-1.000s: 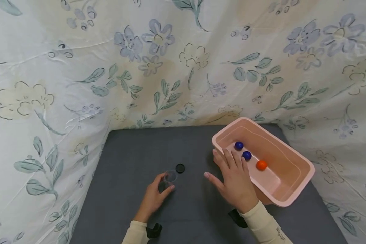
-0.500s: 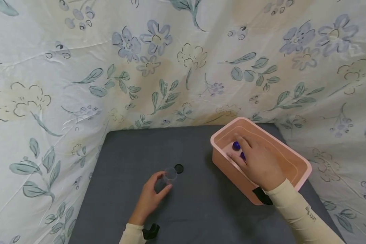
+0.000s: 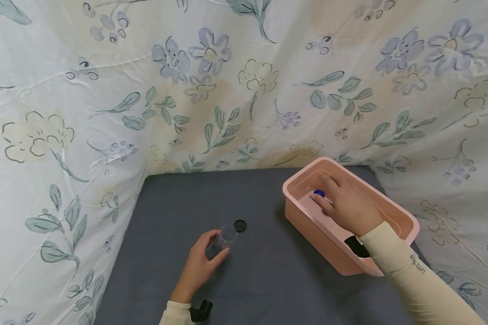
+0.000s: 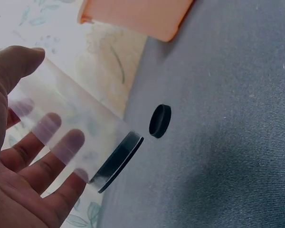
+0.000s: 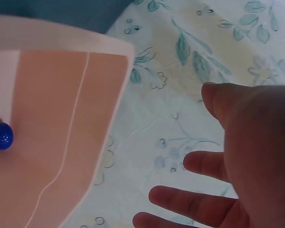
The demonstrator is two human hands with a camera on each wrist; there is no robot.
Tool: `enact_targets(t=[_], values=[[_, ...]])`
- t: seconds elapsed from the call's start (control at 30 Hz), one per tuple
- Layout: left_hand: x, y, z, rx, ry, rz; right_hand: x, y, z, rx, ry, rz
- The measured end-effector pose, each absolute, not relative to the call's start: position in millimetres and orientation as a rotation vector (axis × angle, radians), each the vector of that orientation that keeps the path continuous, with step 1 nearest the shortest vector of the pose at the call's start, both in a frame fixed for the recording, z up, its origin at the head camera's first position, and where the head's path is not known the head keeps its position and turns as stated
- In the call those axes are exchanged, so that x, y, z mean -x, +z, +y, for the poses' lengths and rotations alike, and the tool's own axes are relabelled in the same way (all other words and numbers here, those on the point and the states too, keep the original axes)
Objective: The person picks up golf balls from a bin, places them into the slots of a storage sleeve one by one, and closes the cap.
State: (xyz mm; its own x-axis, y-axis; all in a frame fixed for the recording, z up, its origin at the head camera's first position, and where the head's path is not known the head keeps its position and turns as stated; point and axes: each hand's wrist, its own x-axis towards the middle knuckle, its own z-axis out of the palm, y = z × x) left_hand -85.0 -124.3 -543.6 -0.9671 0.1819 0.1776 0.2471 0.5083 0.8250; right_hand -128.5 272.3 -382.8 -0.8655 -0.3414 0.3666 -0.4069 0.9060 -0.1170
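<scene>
My left hand (image 3: pixel 197 264) grips a clear plastic cylinder (image 3: pixel 228 234), its mouth facing up in the head view. The left wrist view shows the thumb and fingers round the cylinder wall (image 4: pixel 85 109) and a black cap (image 4: pixel 118 161) on its bottom end. A loose black lid (image 3: pixel 240 225) lies on the table just beyond it. My right hand (image 3: pixel 351 205) hovers over the pink bin (image 3: pixel 315 241), thumb and fingers spread. Near its thumb a blue ball (image 3: pixel 319 193) lies in the bin; the hand hides the others. In the right wrist view, nothing is between the fingers.
A dark grey cloth (image 3: pixel 179 198) covers the table. Floral fabric (image 3: pixel 227 90) hangs behind it and on both sides. The bin's raised rim (image 3: pixel 412 225) runs close round the right forearm.
My right hand has moved from beside the bin's near rim to over its inside, covering the orange ball and one blue ball. My left hand keeps holding the cylinder in nearly the same place.
</scene>
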Motion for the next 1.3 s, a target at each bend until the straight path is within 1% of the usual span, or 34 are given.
enact_targets(t=[0.27,0.57,0.93,1.3], values=[[84,-540,-125,0.420,-1.474,-2.652,146,-388,284,-0.428,0.250,-2.960],[84,-539,-125,0.422,-1.464,-2.664,174,-408,299,-0.328,0.323,-3.190],[82,-532,-127,0.394,-1.473,-2.660,200,-443,304,-0.234,0.204,-3.314],[78,-534,-129,0.379,-1.445,-2.683,217,-476,310,-0.225,0.242,-3.362]])
